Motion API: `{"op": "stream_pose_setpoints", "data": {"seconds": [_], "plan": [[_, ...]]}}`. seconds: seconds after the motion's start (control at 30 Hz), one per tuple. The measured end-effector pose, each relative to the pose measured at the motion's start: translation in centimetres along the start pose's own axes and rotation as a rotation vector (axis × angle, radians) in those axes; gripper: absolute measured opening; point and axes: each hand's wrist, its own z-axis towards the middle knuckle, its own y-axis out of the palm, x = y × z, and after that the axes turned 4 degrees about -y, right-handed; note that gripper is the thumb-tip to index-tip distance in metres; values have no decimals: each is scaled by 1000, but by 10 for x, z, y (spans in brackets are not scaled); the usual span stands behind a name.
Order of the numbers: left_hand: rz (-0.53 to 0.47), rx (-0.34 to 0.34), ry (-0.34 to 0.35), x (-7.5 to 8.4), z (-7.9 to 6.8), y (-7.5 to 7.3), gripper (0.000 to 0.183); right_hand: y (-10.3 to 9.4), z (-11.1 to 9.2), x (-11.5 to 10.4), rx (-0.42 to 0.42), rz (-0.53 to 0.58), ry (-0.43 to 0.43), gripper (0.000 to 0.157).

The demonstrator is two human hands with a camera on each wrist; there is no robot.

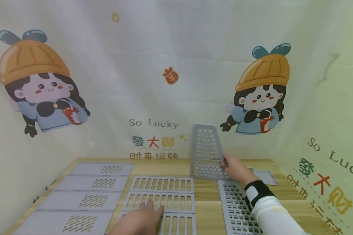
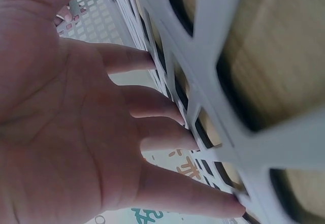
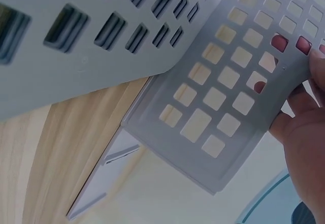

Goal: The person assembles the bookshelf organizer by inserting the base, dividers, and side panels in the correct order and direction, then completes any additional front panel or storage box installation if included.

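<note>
My right hand point(image 1: 235, 168) grips the right edge of a thin grey panel point(image 1: 194, 150) with rows of square holes. The panel stands nearly upright near the table's back edge. Some of the fingertips show through its holes in the right wrist view, where the hand point(image 3: 310, 148) pinches the long edge. Below it lies a layered stack of similar square-holed panels point(image 3: 91, 66). My left hand point(image 1: 139, 217) rests its spread, fairly straight fingers on grey panels with long slots point(image 1: 179, 211). In the left wrist view, the palm point(image 2: 76, 117) is off the surface and the fingertips touch the slotted edge.
Several flat grey panels with slanted slits point(image 1: 58, 199) lie in a row at the left. Another flat grey piece point(image 1: 266, 178) lies at the back right, partly behind the right hand. A printed cloth point(image 1: 153, 98) surrounds the wooden table point(image 1: 207, 202).
</note>
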Motion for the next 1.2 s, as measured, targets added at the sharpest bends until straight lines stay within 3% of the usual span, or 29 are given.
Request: {"op": "stream_pose_setpoints", "data": {"seconds": [0.13, 0.37, 0.57, 0.8, 0.87, 1.0, 1.1, 1.2], "plan": [[-1, -6, 6, -1, 1, 1, 113, 4, 3, -6, -10, -2, 4, 17], [-2, -12, 8, -3, 5, 2, 110, 17, 18, -30, -31, -22, 27, 29], [22, -14, 20, -2, 5, 0, 109, 30, 30, -46, -43, -13, 30, 20], [18, -16, 11, 0, 4, 1, 107, 43, 34, -58, -101, 52, 16, 43], [5, -13, 0, 0, 4, 3, 108, 40, 32, -58, -106, 43, 19, 45], [-7, -15, -15, 1, 3, 3, 109, 25, 26, -53, -79, -85, 43, 40], [0, -27, -18, 2, 4, 1, 108, 12, 21, -45, -41, -148, 105, 38], [-2, -31, -20, 1, 4, 0, 106, 1, 14, -35, -33, -112, 197, 38]]}}
